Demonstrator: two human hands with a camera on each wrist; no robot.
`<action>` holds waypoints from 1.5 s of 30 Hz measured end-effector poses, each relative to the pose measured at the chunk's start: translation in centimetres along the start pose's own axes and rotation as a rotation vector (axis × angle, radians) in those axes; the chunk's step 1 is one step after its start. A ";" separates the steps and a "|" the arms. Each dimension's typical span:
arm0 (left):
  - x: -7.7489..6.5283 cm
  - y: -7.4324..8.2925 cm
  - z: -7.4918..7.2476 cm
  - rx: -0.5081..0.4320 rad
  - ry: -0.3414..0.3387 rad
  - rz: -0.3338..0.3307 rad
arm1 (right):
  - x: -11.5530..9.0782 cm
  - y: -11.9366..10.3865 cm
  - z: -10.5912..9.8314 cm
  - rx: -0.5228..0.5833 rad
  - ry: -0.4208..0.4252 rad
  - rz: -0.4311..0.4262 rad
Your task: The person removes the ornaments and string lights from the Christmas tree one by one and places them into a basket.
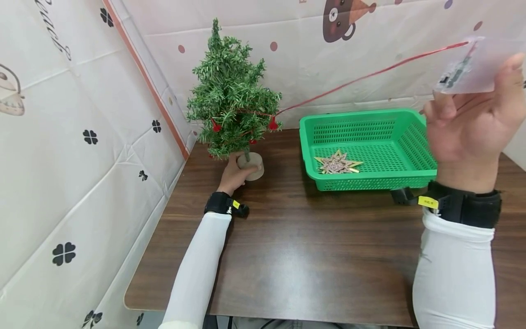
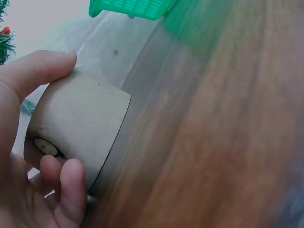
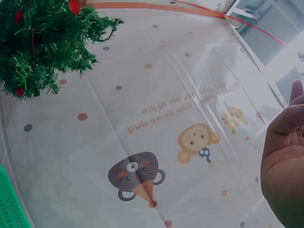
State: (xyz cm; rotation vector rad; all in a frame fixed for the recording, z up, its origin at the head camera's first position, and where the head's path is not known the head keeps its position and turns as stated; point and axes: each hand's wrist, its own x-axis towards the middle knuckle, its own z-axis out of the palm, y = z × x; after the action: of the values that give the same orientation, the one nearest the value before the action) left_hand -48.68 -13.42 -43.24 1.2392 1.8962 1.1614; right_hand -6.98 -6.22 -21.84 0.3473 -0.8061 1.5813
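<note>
1. Fingers and thumb of the left hand [image 1: 235, 174] curl round the pale base [image 2: 85, 114] of the small green tree [image 1: 234, 91], which stands at 11 o'clock on the tabletop [image 1: 296, 256].
2. Toward 3 o'clock, the right hand [image 1: 472, 128] is raised, pinching a translucent plastic piece [image 1: 472, 68] that partly hides its fingers.
3. Red cord [image 1: 386, 70] runs nearly taut from the tree toward 2 o'clock, reaching that piece. It looks light and limp, likely to snag.
4. The tree seems light and springy, so a tug could tip it — the stiff base is the surest hold.
5. The plastic looks thin and slippery — best pinched across its flat faces.
6. At the tree's 4 o'clock, a green basket [image 1: 370, 174] holds star ornaments [image 1: 338, 163], probably stiff but fragile at their points.
</note>
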 end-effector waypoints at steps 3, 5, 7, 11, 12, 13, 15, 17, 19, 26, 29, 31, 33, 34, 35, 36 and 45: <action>0.2 -0.1 0.0 0.011 -0.003 0.004 | -0.1 -0.5 -0.5 0.032 0.038 -0.004; 0.3 -0.2 0.0 0.023 -0.013 0.010 | -0.3 -0.9 -1.0 0.037 0.064 -0.016; 0.4 -0.2 0.0 0.038 -0.021 0.015 | -0.4 -1.3 -1.6 0.057 0.081 -0.023; 0.4 -0.2 -0.1 0.057 -0.043 0.021 | -0.3 -1.7 -2.5 0.082 0.107 -0.035; 0.4 -0.1 -0.1 0.059 -0.048 0.022 | -0.3 -1.8 -2.7 0.089 0.109 -0.034; 0.3 -0.1 -0.1 0.061 -0.053 0.023 | -0.3 -1.8 -2.8 0.095 0.113 -0.032; 0.3 0.0 -0.1 0.062 -0.058 0.024 | -0.2 -1.9 -3.0 0.105 0.122 -0.029; 0.2 0.0 -0.1 0.063 -0.052 0.026 | -0.2 -2.0 -3.1 0.119 0.131 -0.023; 0.2 0.0 0.0 0.055 -0.035 0.028 | -0.2 -2.2 -3.2 0.136 0.132 -0.021; 0.2 -0.1 -0.1 0.039 0.058 -0.022 | -0.3 -3.1 -3.2 0.206 0.120 -0.059; 0.3 -0.1 -0.2 0.039 0.077 -0.030 | -0.2 -3.6 -3.3 0.239 0.108 -0.054; 0.3 -0.2 -0.3 0.039 0.087 -0.024 | -0.2 -3.7 -3.5 0.263 0.099 -0.050; 0.3 -0.1 -0.3 0.044 0.099 0.001 | -0.2 -3.9 -3.6 0.274 0.097 -0.048; 0.3 -0.1 -0.3 0.051 0.105 0.015 | -0.2 -3.9 -3.6 0.274 0.102 -0.055; 0.3 -0.1 -0.3 0.058 0.109 0.030 | -0.2 -3.9 -3.6 0.269 0.111 -0.059; 0.3 -0.1 -0.3 0.065 0.114 0.045 | -0.2 -3.9 -3.7 0.263 0.121 -0.063; 0.2 -0.1 -0.8 0.109 0.032 0.007 | 0.2 -3.7 -4.6 0.244 0.203 -0.102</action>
State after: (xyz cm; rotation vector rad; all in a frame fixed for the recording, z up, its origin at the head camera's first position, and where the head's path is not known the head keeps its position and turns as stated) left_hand -49.46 -13.57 -42.94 1.2937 2.0036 1.1001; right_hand -2.44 -3.02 -23.94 0.3892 -0.4338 1.5916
